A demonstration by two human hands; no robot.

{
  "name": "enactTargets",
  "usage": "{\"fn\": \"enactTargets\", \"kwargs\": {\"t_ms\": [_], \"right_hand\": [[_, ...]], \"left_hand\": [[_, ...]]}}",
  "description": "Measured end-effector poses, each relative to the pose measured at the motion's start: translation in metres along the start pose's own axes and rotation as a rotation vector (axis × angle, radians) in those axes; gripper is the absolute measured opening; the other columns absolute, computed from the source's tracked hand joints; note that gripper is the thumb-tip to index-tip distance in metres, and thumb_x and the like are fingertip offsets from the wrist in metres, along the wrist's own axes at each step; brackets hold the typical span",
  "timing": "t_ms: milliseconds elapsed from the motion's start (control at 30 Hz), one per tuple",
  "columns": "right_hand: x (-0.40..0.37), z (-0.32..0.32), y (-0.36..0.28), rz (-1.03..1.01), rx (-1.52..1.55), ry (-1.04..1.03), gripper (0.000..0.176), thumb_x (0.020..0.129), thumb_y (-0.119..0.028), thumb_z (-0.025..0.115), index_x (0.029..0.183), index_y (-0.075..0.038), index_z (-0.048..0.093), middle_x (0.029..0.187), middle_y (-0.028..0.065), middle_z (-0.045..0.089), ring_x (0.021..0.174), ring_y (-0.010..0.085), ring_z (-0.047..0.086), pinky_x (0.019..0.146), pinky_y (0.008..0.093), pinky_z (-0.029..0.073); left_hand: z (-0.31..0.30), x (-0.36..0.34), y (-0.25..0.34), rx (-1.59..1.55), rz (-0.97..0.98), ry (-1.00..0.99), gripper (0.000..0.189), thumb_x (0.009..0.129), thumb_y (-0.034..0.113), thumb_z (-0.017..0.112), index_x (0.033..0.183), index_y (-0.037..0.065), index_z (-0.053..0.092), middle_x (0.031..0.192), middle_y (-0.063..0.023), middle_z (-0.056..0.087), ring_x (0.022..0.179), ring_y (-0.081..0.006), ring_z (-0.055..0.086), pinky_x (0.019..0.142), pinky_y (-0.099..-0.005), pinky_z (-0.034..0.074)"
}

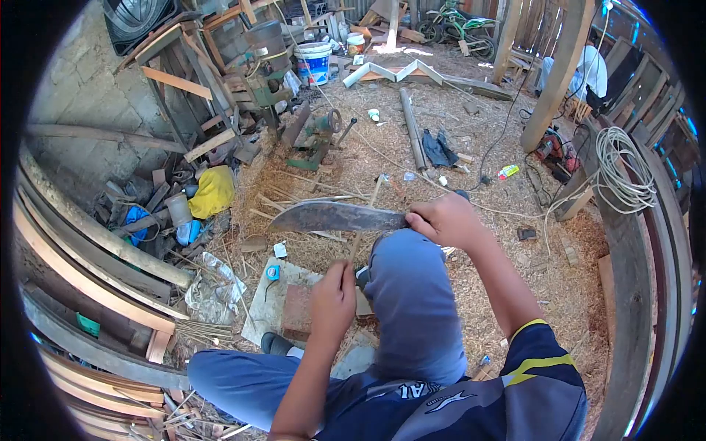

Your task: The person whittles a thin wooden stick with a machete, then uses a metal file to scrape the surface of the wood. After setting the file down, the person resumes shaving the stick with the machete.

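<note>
My right hand [443, 220] is closed round the handle of a machete [334, 217], over my raised knee. Its broad dark blade points left, lying nearly level across the view. Below the blade, my left hand [334, 300] is closed on a thin wooden stick [357, 246]. The stick slants up and away from the fist, and the blade overlaps it in this view. Most of the machete's handle is hidden by my fingers. A reddish-brown block [296, 312] is on the ground just left of my left hand, with a blue tape measure [273, 273] nearby.
Wood shavings and thin offcuts cover the ground. A green metal vise or machine [312, 147] stands ahead. Long boards [103, 275] line the left side, and a coil of rope [625, 169] hangs at right. Beyond a wooden post [559, 81], a person [592, 70] crouches.
</note>
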State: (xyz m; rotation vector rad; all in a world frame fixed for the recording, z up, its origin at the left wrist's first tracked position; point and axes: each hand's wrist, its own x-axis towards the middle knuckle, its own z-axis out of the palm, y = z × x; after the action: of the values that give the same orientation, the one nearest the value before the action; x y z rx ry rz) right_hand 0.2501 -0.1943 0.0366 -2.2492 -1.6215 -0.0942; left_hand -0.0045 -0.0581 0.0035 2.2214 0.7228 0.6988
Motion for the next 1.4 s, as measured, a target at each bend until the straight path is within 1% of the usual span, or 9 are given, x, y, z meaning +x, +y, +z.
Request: {"fn": "enactTargets", "kwargs": {"t_ms": [233, 333, 533, 633, 833, 1033, 1233, 1333, 1400], "right_hand": [[0.001, 0.001, -0.004, -0.02, -0.017, 0.022, 0.041, 0.101, -0.047, 0.055, 0.084, -0.014, 0.071, 0.065, 0.016, 0.065, 0.064, 0.0392, 0.067, 0.06, 0.0529, 0.052], [-0.001, 0.0, -0.001, -0.017, -0.023, 0.027, 0.04, 0.101, -0.046, 0.055, 0.083, -0.015, 0.071, 0.064, 0.0161, 0.064, 0.063, 0.0392, 0.067, 0.06, 0.0527, 0.051], [-0.003, 0.009, 0.01, 0.002, 0.06, 0.049, 0.039, 0.102, -0.045, 0.054, 0.085, -0.015, 0.073, 0.068, 0.0162, 0.066, 0.066, 0.0387, 0.068, 0.061, 0.0522, 0.051], [-0.001, 0.005, 0.004, 0.014, 0.039, 0.016, 0.039, 0.102, -0.045, 0.055, 0.086, -0.015, 0.073, 0.068, 0.0163, 0.066, 0.067, 0.0389, 0.068, 0.062, 0.0522, 0.051], [0.002, 0.004, -0.004, -0.018, 0.005, 0.021, 0.041, 0.101, -0.046, 0.055, 0.083, -0.014, 0.073, 0.065, 0.0162, 0.065, 0.062, 0.0391, 0.067, 0.059, 0.0521, 0.051], [0.003, -0.01, -0.005, -0.047, -0.078, -0.008, 0.04, 0.101, -0.046, 0.055, 0.084, -0.014, 0.072, 0.065, 0.0169, 0.065, 0.063, 0.0392, 0.067, 0.06, 0.052, 0.051], [-0.006, 0.01, 0.009, 0.012, 0.122, 0.067, 0.038, 0.103, -0.043, 0.054, 0.084, -0.014, 0.07, 0.07, 0.0161, 0.067, 0.069, 0.0392, 0.068, 0.063, 0.0526, 0.051], [-0.006, 0.009, 0.009, 0.047, 0.116, 0.018, 0.037, 0.103, -0.043, 0.054, 0.086, -0.015, 0.071, 0.071, 0.0152, 0.067, 0.07, 0.0392, 0.068, 0.063, 0.0523, 0.051], [-0.004, 0.004, 0.003, 0.027, 0.059, 0.016, 0.039, 0.103, -0.045, 0.054, 0.086, -0.015, 0.072, 0.07, 0.0159, 0.067, 0.069, 0.039, 0.069, 0.063, 0.0518, 0.052]], "left_hand": [[0.019, 0.041, 0.013, -0.109, 0.141, 0.037, 0.02, 0.105, 0.019, 0.059, 0.11, 0.001, 0.066, 0.085, -0.0261, 0.069, 0.079, -0.047, 0.068, 0.065, -0.0508, 0.051], [0.003, 0.013, 0.011, -0.036, 0.013, -0.023, 0.017, 0.105, 0.016, 0.06, 0.107, 0.001, 0.066, 0.083, -0.0259, 0.068, 0.077, -0.046, 0.068, 0.064, -0.0507, 0.05], [-0.013, -0.032, -0.018, 0.043, 0.078, 0.042, 0.012, 0.101, 0.015, 0.063, 0.104, 0.005, 0.069, 0.073, -0.0181, 0.064, 0.074, -0.0395, 0.059, 0.067, -0.0507, 0.043], [-0.004, -0.015, -0.014, 0.062, 0.1, 0.054, 0.012, 0.103, 0.014, 0.062, 0.108, 0.003, 0.066, 0.077, -0.0245, 0.067, 0.07, -0.046, 0.067, 0.06, -0.0514, 0.049], [0.023, 0.04, 0.012, -0.09, 0.122, 0.08, 0.014, 0.104, 0.015, 0.061, 0.11, 0.003, 0.066, 0.081, -0.0263, 0.067, 0.073, -0.0476, 0.067, 0.061, -0.0516, 0.049], [0.002, 0.011, 0.012, -0.037, 0.056, 0.024, 0.013, 0.104, 0.014, 0.06, 0.107, 0.003, 0.066, 0.08, -0.026, 0.067, 0.073, -0.0472, 0.067, 0.061, -0.0511, 0.05], [-0.013, -0.052, -0.023, 0.04, 0.164, 0.075, 0.013, 0.103, 0.014, 0.062, 0.104, 0.002, 0.065, 0.076, -0.0248, 0.065, 0.069, -0.0457, 0.066, 0.06, -0.0501, 0.048], [-0.022, -0.047, -0.015, 0.025, 0.041, -0.013, 0.011, 0.101, 0.011, 0.062, 0.102, 0.001, 0.067, 0.079, -0.0183, 0.063, 0.08, -0.0365, 0.06, 0.073, -0.049, 0.045], [-0.017, -0.028, -0.01, 0.027, 0.036, -0.005, 0.015, 0.104, 0.015, 0.061, 0.104, 0.001, 0.065, 0.08, -0.0232, 0.065, 0.076, -0.0416, 0.065, 0.066, -0.0492, 0.048]]}}
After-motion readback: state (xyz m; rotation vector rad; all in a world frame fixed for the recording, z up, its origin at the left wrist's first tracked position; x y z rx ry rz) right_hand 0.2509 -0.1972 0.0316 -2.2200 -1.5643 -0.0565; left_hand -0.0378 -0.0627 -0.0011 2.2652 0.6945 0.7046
